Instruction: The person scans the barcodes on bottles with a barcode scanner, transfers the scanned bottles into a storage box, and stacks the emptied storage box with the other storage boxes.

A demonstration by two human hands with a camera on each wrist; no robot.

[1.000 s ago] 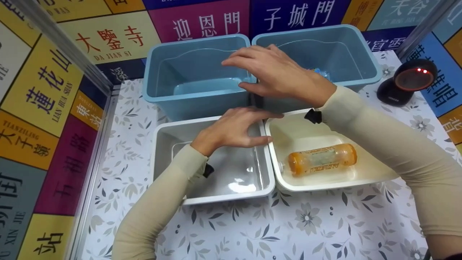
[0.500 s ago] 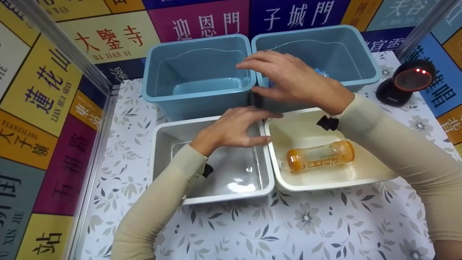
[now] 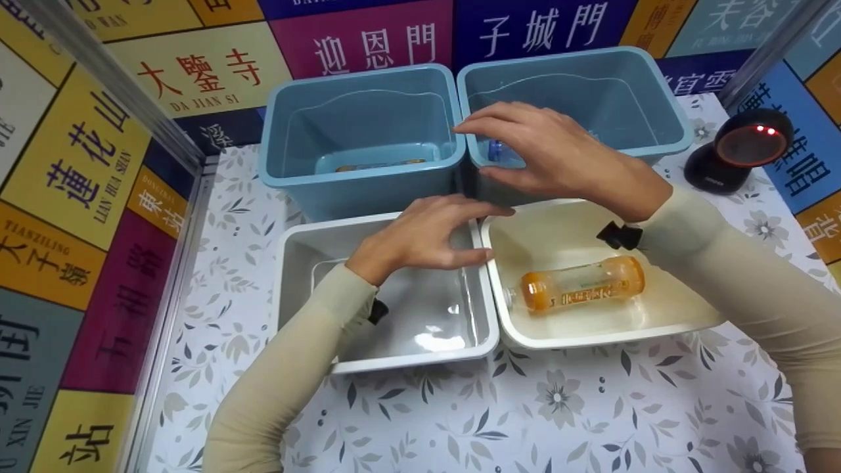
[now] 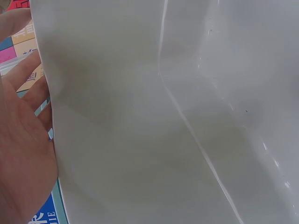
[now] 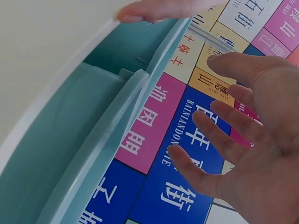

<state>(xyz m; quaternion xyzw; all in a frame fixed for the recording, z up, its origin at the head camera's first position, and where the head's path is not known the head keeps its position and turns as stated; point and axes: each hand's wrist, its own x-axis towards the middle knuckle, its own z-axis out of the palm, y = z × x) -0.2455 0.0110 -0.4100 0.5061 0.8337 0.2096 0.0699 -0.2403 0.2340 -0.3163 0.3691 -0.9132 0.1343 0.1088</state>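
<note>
The counter is occupied by two far blue bins, a near-left white bin and a near-right cream bin. The left hand is held over the white bin, the right hand over the far-right bin, each grip wide, unfilled. An orange bottle is laid in the cream bin, an orange-brown item in the far-left one.

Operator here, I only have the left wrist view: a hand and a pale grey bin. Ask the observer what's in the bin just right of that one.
Observer: An orange-and-clear bottle lies on its side in the cream bin, its clear neck pointing left.
Operator: Is the right hand holding anything?
Observer: No, its fingers are apart with nothing between them.
Operator: Anything farther back?
Observer: In the left blue bin, a sliver of something orange-brown shows low inside, too little to name.
</note>
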